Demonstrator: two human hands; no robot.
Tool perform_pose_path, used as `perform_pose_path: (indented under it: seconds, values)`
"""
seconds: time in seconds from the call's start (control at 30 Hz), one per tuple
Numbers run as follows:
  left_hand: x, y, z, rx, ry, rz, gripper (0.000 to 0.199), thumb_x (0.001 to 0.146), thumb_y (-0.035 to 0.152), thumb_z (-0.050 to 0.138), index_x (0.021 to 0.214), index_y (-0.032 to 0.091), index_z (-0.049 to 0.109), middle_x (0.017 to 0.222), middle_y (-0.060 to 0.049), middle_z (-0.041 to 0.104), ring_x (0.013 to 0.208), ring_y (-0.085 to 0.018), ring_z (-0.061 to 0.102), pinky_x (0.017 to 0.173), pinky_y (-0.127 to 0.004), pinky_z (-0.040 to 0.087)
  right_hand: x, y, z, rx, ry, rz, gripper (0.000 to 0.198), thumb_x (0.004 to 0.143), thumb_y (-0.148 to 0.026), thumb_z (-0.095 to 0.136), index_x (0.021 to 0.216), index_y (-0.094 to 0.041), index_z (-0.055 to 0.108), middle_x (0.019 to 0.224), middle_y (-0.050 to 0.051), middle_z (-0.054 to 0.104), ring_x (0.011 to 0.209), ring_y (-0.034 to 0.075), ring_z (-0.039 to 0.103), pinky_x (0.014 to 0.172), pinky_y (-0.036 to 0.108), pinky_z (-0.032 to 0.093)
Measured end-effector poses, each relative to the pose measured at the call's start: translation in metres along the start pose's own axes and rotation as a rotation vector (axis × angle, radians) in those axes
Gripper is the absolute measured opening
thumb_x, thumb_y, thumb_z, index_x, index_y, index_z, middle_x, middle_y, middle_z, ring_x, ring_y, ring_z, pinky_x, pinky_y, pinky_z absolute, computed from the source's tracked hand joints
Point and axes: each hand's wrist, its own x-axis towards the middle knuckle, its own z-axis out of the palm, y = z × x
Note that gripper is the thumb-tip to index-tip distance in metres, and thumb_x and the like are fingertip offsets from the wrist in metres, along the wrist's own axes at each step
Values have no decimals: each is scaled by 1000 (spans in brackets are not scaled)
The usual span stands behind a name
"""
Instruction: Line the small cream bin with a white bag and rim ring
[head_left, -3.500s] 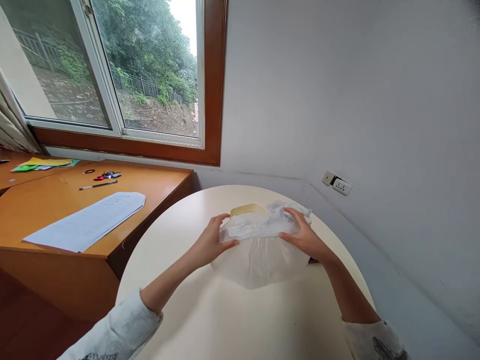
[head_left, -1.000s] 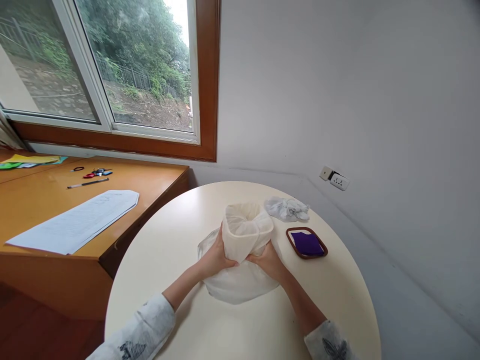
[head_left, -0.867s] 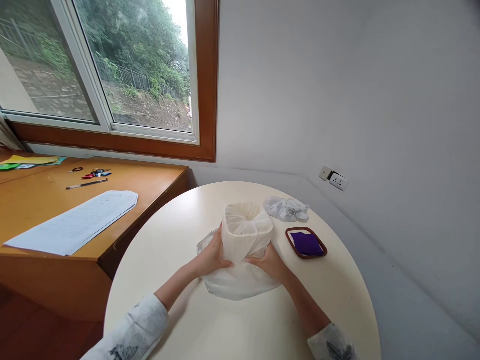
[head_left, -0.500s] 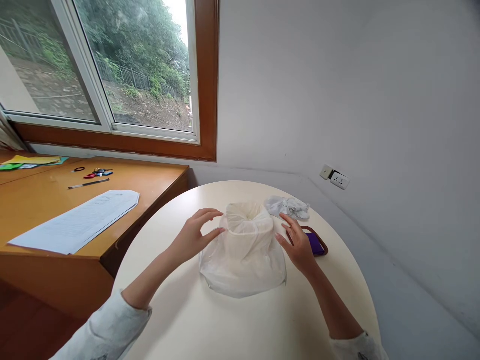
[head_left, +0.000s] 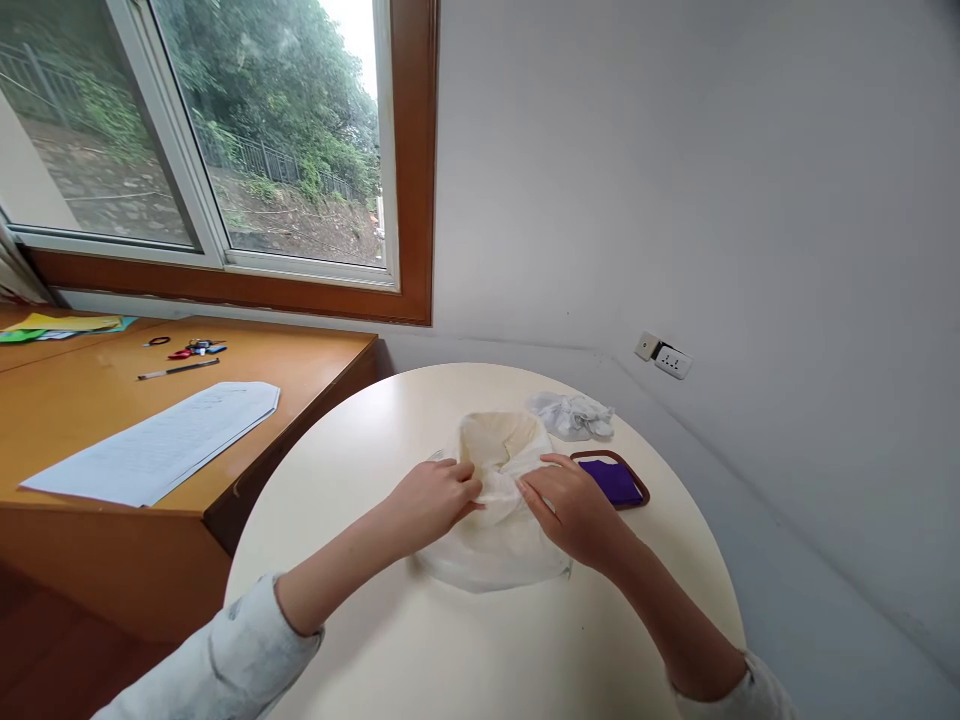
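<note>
Both hands (head_left: 510, 500) pinch bag (head_left: 499, 540) | mouth faces up | upright on table (head_left: 420, 640)

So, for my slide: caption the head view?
Both hands gather a sheer white bag around a container on a round table.

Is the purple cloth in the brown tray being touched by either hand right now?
No. The purple cloth lies apart in its brown tray, while left hand and right hand grip the white bag.

The hands (head_left: 510, 500) hide the bag's (head_left: 495, 545) middle, perhaps its mouth.
</note>
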Motion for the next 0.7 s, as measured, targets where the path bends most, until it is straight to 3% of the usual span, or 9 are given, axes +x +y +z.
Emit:
perform_pose_path:
  seconds: [0.1,0.17,0.33,0.47,0.53,0.6,0.7]
  values:
    - [-3,8,3,44,27,18,29,89,30,40,67,17,54,67,-2,54,57,-14,53,48,-26,34,17,-8,-7,-15,-111,90,31,88,-20,32,70,-19,57,67,5,61,64,16,54,70,30,41]
    - [-4,13,4,69,41,30,29,89,29,40,66,17,54,66,-3,54,56,-14,52,48,-26,34,32,-7,-3,2,-258,172,26,83,-16,37,67,-19,57,67,6,61,62,16,55,61,28,39]
    - [-6,23,7,110,109,79,25,88,28,41,70,17,55,70,-4,56,59,-14,51,51,-27,36,64,3,33,115,-508,225,13,62,-8,58,53,-17,57,63,7,63,64,22,59,62,30,40]
    - [-9,26,10,77,154,90,23,89,24,38,76,18,56,77,-4,58,64,-15,52,54,-28,38,80,9,67,194,-623,259,21,51,-10,71,42,-16,53,49,1,56,62,20,59,66,31,44]
    - [-11,27,10,42,179,88,22,89,23,37,78,18,56,80,-4,59,66,-15,53,55,-28,39,84,13,79,253,-626,289,18,60,-17,71,49,-15,57,53,0,57,64,17,58,67,29,45]
    - [-12,27,10,-2,208,85,21,89,25,38,79,17,55,81,-4,59,68,-15,54,56,-27,40,85,18,87,315,-574,331,13,75,-26,63,71,-13,62,72,1,62,70,14,59,68,29,48]
    - [-15,28,10,-38,233,76,19,89,27,40,81,17,54,82,-4,59,68,-14,54,56,-26,40,80,22,92,403,-367,413,26,86,-33,49,104,-15,56,103,4,58,87,16,58,74,34,50]
